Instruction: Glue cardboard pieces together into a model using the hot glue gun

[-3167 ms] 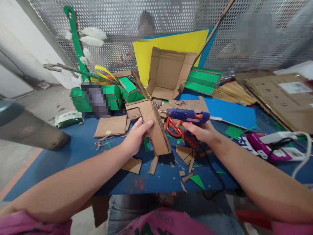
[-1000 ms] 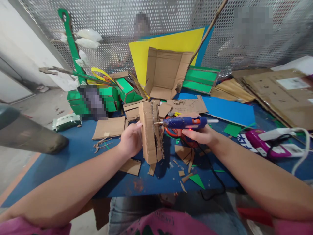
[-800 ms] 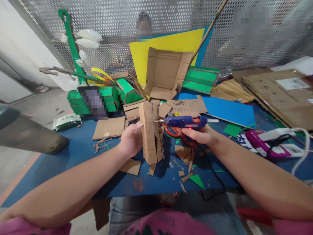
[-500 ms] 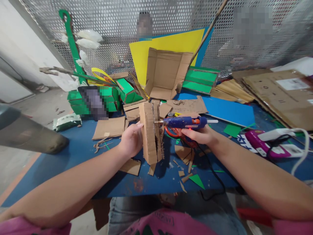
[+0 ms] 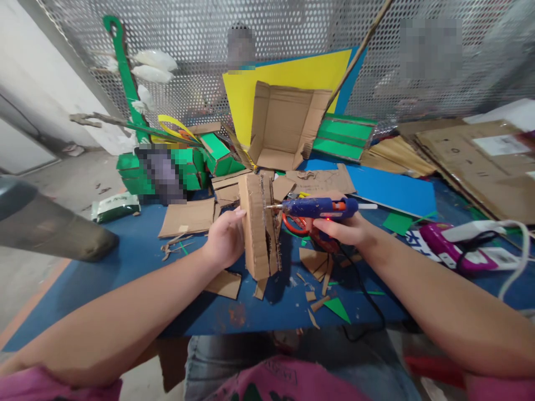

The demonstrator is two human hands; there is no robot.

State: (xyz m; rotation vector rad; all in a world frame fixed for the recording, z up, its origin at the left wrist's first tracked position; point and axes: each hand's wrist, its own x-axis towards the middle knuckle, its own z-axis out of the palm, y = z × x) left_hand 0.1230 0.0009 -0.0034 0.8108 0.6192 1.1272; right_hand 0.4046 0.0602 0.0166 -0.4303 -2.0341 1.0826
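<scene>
My left hand (image 5: 226,238) is closed on the left side of a folded cardboard piece (image 5: 256,234), its thumb on the near face. The piece stands roughly upright above the table, with an open, ragged seam along its right side. In my right hand (image 5: 343,225) is a blue hot glue gun (image 5: 320,208), a small red light lit on it and a white glue stick out of its back. Its metal nozzle points left at the seam, at or very close to the cardboard edge. Red-handled scissors (image 5: 295,224) lie beneath the gun, partly hidden.
Cardboard scraps (image 5: 315,263) and green offcuts (image 5: 337,309) litter the blue table (image 5: 200,320). Behind stand an open cardboard box (image 5: 288,120) and green-covered shapes (image 5: 346,136). A grey cylinder (image 5: 54,223) is at left, a purple-and-white device (image 5: 443,245) at right. The gun's black cord (image 5: 378,306) hangs near the front edge.
The glue gun has shifted very slightly to the right. My left hand and the cardboard piece stay nearly as they were; the whole view has moved a little.
</scene>
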